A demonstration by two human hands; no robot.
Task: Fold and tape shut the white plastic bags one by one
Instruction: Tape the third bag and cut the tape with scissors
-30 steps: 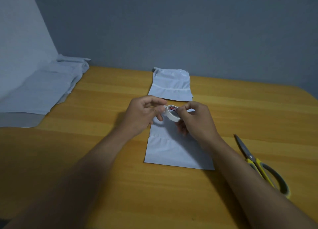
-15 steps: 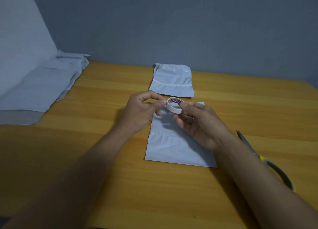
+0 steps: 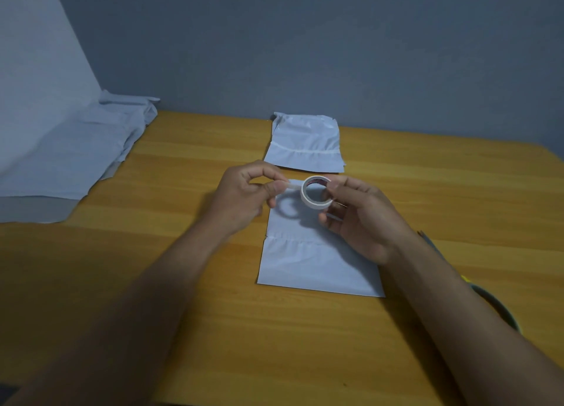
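Far left, the stack of loose bags (image 3: 70,158) hangs over the table (image 3: 152,283) edge; a sleeve brush could drag it off, I'd leave it alone. Left hand (image 3: 244,198) pinches the free tape end (image 3: 291,186) between thumb and forefinger, other fingers curled. Only a short tab is out, so the risk I see: it slips and snaps back onto the roll, or folds onto itself and sticks. Tape roll (image 3: 316,195) is held in the air over the far end of the folded bag (image 3: 317,253), right hand (image 3: 363,219) gripping it by thumb and fingertips around the rim. That's a light hold, so a hard pull could twist the roll out or skew the strip. Nothing pins the folded bag, which lies near centre; the fold may spring open before tape lands. A taped bag (image 3: 305,146) lies just beyond it. Scissors (image 3: 488,302) near right, mostly hidden under the forearm; reaching blind could knock them off.
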